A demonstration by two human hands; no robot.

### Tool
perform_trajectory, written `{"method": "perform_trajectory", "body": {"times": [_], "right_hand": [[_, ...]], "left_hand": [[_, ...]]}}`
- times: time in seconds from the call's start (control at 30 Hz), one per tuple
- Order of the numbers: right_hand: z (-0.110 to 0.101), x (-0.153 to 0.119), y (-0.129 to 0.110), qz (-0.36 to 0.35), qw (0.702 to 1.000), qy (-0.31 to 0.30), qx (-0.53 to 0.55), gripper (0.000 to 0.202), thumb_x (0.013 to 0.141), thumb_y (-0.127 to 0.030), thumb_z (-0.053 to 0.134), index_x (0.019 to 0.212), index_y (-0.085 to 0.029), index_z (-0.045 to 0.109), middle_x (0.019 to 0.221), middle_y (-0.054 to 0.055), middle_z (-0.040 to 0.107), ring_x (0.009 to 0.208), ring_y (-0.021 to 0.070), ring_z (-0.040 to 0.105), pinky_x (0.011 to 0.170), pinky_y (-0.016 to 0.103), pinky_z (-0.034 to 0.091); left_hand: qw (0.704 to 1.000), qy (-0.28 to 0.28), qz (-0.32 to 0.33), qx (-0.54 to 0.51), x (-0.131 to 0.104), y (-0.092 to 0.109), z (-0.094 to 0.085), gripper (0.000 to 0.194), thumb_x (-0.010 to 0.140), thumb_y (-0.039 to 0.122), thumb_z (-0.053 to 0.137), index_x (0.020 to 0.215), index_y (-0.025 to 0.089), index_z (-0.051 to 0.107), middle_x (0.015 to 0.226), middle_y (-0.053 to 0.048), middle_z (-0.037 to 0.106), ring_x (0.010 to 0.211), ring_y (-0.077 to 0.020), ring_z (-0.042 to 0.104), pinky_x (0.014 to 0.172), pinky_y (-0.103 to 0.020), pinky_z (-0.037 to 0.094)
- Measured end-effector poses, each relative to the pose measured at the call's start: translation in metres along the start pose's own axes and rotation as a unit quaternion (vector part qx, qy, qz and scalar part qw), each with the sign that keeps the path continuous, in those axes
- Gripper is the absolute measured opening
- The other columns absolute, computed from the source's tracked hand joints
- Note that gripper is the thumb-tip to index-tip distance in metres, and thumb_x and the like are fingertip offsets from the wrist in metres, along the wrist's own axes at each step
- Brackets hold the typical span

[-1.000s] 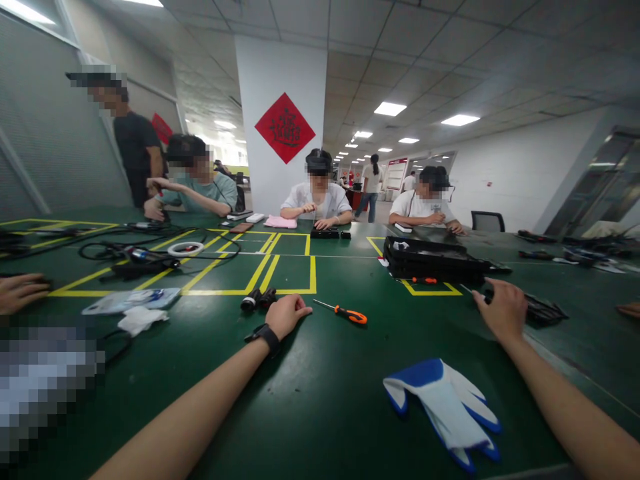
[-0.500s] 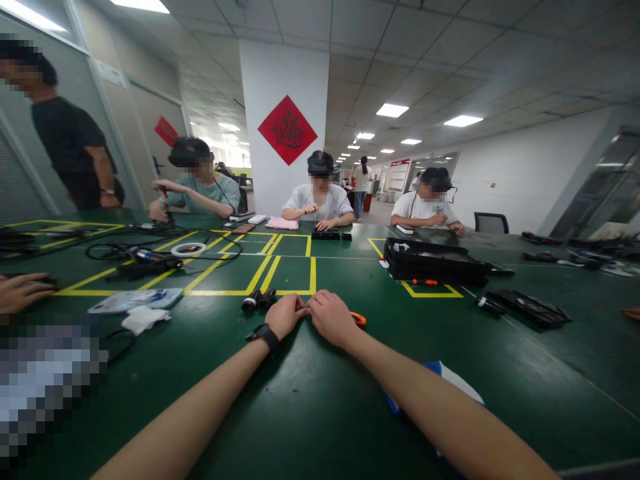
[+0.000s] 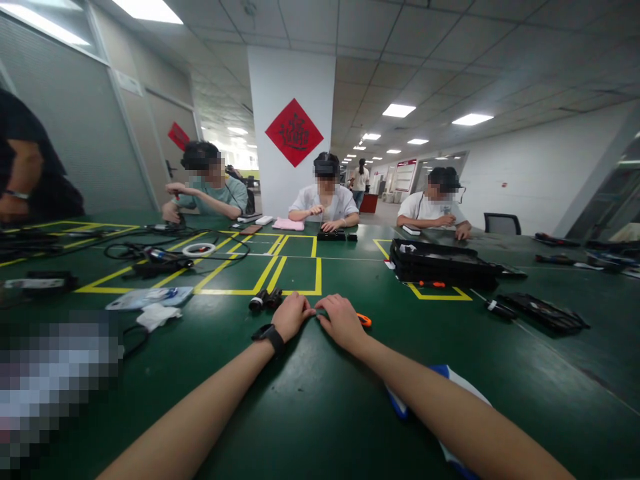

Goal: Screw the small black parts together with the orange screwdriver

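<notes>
My left hand [image 3: 291, 316], with a dark band on its wrist, rests on the green table [image 3: 320, 400] with its fingers pressed together. Close to its right, my right hand [image 3: 341, 320] is curled on the table, its fingertips near those of the left. Whatever may be between the fingers is hidden or too small to name. Just left of my left hand lies a small black object with a white ring [image 3: 265, 300]. An orange-handled tool [image 3: 365, 320] shows partly from behind my right hand.
Black trays [image 3: 443, 261] are stacked at right, near an orange-handled screwdriver [image 3: 431, 285] and a black part [image 3: 543, 312]. A blue and white item [image 3: 397, 402] is partly under my right forearm. Cables [image 3: 150, 253] and white tissue [image 3: 157, 317] lie left. Three people sit opposite.
The view has turned slightly left. My fingertips, which were touching, are now a little apart. The hand at the left edge is gone, and the standing person is further left.
</notes>
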State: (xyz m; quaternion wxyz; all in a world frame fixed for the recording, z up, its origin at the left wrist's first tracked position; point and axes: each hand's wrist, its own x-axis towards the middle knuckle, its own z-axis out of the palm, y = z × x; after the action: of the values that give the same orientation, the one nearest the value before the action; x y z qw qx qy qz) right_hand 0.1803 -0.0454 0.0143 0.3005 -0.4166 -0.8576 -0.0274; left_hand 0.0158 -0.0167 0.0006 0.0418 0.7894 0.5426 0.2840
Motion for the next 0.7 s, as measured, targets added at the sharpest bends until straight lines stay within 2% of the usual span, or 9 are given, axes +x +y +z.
{"method": "perform_trajectory", "body": {"times": [0.1, 0.23, 0.37, 0.53, 0.6, 0.7], "right_hand": [[0.001, -0.001, 0.002, 0.003, 1.0, 0.003, 0.009, 0.011, 0.079, -0.02, 0.052, 0.09, -0.019, 0.054, 0.089, 0.005, 0.055, 0.091, 0.0189, 0.045, 0.079, 0.032, 0.034], [0.002, -0.002, 0.004, 0.002, 1.0, 0.004, 0.021, 0.012, 0.079, -0.019, 0.053, 0.09, -0.018, 0.054, 0.088, 0.005, 0.055, 0.09, 0.0186, 0.045, 0.077, 0.031, 0.034], [0.003, -0.002, 0.006, -0.005, 0.999, 0.001, 0.04, 0.015, 0.076, -0.019, 0.056, 0.09, -0.018, 0.054, 0.088, 0.004, 0.056, 0.089, 0.0182, 0.046, 0.077, 0.032, 0.035], [0.004, -0.002, 0.008, -0.001, 0.999, 0.007, 0.049, 0.015, 0.075, -0.018, 0.057, 0.09, -0.018, 0.054, 0.089, 0.004, 0.056, 0.09, 0.0182, 0.046, 0.078, 0.033, 0.035], [0.003, -0.001, 0.007, 0.002, 0.999, 0.008, 0.051, 0.015, 0.076, -0.017, 0.056, 0.091, -0.019, 0.054, 0.089, 0.004, 0.056, 0.09, 0.0185, 0.046, 0.078, 0.033, 0.035], [0.003, -0.001, 0.007, 0.003, 0.999, 0.008, 0.054, 0.015, 0.076, -0.017, 0.056, 0.09, -0.019, 0.054, 0.089, 0.004, 0.056, 0.09, 0.0186, 0.047, 0.078, 0.033, 0.035]], "left_hand": [[0.999, 0.003, -0.026, 0.027, 0.0, -0.001, 0.0, 0.033, 0.074, 0.048, 0.049, 0.075, 0.015, 0.055, 0.078, -0.008, 0.057, 0.076, -0.0196, 0.054, 0.065, -0.027, 0.037], [0.999, -0.027, -0.034, 0.016, 0.001, -0.003, -0.002, 0.031, 0.073, 0.047, 0.051, 0.071, 0.016, 0.056, 0.074, -0.006, 0.059, 0.069, -0.0173, 0.054, 0.059, -0.025, 0.035], [0.995, -0.071, -0.024, -0.071, 0.003, -0.01, -0.008, 0.03, 0.07, 0.045, 0.054, 0.072, 0.016, 0.06, 0.069, -0.003, 0.061, 0.065, -0.015, 0.054, 0.058, -0.024, 0.036], [0.97, -0.133, -0.027, -0.201, 0.009, -0.027, -0.019, 0.033, 0.065, 0.041, 0.057, 0.082, 0.013, 0.064, 0.073, -0.005, 0.065, 0.066, -0.0146, 0.057, 0.061, -0.024, 0.041], [0.968, -0.137, -0.044, -0.207, 0.01, -0.03, -0.024, 0.033, 0.066, 0.039, 0.056, 0.084, 0.013, 0.065, 0.073, -0.005, 0.065, 0.064, -0.0141, 0.057, 0.059, -0.024, 0.041], [0.976, -0.131, -0.06, -0.163, 0.009, -0.028, -0.028, 0.031, 0.065, 0.041, 0.057, 0.076, 0.014, 0.067, 0.066, -0.004, 0.065, 0.059, -0.0141, 0.055, 0.055, -0.023, 0.038]]}}
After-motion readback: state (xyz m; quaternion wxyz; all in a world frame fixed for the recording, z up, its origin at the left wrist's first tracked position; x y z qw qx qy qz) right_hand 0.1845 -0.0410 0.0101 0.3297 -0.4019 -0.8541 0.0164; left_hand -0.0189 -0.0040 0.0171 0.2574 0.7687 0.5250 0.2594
